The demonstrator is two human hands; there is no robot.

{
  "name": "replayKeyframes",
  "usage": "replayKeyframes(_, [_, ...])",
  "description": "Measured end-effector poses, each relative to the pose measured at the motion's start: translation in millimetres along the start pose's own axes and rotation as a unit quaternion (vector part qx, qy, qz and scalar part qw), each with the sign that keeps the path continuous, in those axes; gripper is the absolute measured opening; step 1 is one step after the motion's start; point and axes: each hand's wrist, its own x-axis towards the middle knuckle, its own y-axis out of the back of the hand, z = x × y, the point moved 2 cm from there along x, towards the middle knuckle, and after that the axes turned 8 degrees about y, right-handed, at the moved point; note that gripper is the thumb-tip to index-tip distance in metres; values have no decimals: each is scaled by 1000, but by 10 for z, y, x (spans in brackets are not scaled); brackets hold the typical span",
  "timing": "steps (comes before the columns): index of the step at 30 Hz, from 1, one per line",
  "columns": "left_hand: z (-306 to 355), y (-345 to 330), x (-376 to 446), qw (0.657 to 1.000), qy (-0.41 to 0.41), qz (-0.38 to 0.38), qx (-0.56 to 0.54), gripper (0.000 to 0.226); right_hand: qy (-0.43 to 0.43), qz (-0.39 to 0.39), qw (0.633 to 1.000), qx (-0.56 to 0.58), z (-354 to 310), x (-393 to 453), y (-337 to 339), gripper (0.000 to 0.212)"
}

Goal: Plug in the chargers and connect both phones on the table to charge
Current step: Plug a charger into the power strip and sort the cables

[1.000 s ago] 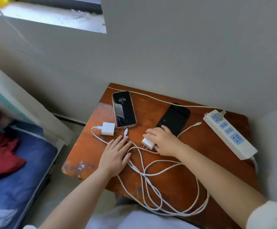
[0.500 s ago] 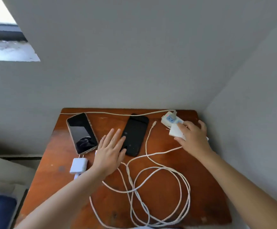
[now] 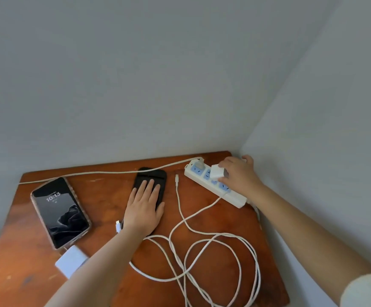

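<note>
Pinching the white charger brick (image 3: 218, 174) in the right grip (image 3: 235, 176) now, fingers closed around it, and pushing it down at the second blue socket of the power strip (image 3: 235, 199) along the far right edge of the bench (image 3: 104, 196). Big change from a second ago: back then just picking that brick up mid-bench, half a second ago carrying it across, now lining it up right on the strip. Can't tell if the prongs are fully seated yet, probably still going in.

Resting the left grip (image 3: 145, 204) flat and spread on the black phone (image 3: 158, 173), holding nothing, just pressing down on it. Also new, since it was lying on the bare wood beside the cables before.

Trailing off the brick: its white cable (image 3: 215, 234), looping in a messy pile near the front, with the free connector (image 3: 176, 178) lying just beside the black phone, not plugged in.

Sitting well to the left: the lit phone (image 3: 60, 211), showing 10:13, with the second charger brick (image 3: 69, 261) touching its near end and another loose connector (image 3: 118, 226) by the left wrist.

So, getting the first of four connections done, roughly. Still waiting: second brick, both phone ends. Watching out for tangled loops dragging a phone.
</note>
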Motion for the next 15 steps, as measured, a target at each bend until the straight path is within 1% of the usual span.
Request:
replayKeyframes(3, [-15, -20, 8, 1000, -1, 15, -10, 57, -9, -9, 1000, 5, -5, 62, -6, 37])
replayKeyframes(8, [-14, -41, 15, 1000, 2, 20, -16, 57, -10, -32, 999, -36, -109, 100, 26, 33])
replayKeyframes(11, [-2, -30, 10, 1000, 2, 23, -19, 57, -3, -34, 998, -47, -199, 131, 58, 31])
replayKeyframes(15, [9, -14, 8, 1000, 0, 24, -20, 57, 1, -3, 999, -40, -304, 138, 120, 41])
